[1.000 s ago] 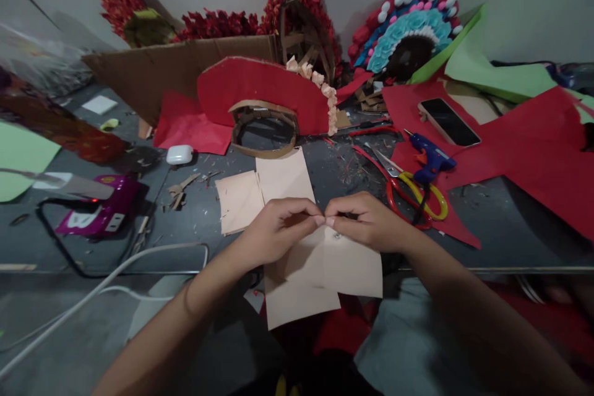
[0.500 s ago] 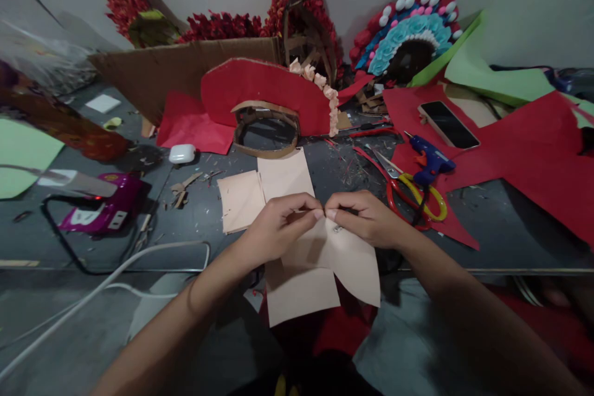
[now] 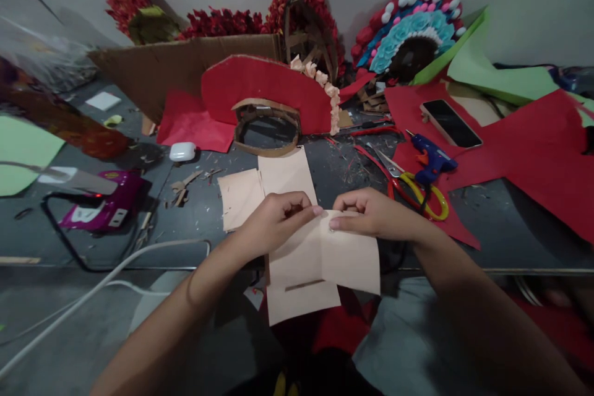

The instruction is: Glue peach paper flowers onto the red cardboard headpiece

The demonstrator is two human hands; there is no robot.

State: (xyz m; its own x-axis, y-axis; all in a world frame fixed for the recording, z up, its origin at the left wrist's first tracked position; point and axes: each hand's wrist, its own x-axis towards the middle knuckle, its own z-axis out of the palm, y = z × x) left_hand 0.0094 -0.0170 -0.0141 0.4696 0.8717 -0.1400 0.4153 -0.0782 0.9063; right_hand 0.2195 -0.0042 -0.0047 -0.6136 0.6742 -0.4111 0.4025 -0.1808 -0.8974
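Observation:
Both hands pinch the top edge of a creased cream paper sheet point(image 3: 350, 260) at the table's front edge. My left hand point(image 3: 283, 219) grips it near the fold, thumb on the near face. To the right of the fold, my right hand point(image 3: 366, 216) is closed on the same edge, with a tiny shiny spot by its thumb. Below and behind lies another cream paper piece point(image 3: 304, 308), hanging over the edge. Farther back a long cream strip point(image 3: 285, 170) lies flat, with a small stack of cream squares point(image 3: 239, 195) left of it.
A red crown-shaped cardboard piece point(image 3: 264, 80) with paper flowers stands behind. To the right are scissors point(image 3: 394, 173), a blue glue gun point(image 3: 431, 158), a phone point(image 3: 450, 122) and red paper point(image 3: 533, 142). A purple power strip point(image 3: 99, 210) and white cable point(image 3: 116, 272) lie left.
The right half of the sheet has swung from a curled, drooping position to a flatter, opened one. My right hand has shifted slightly right, away from my left hand.

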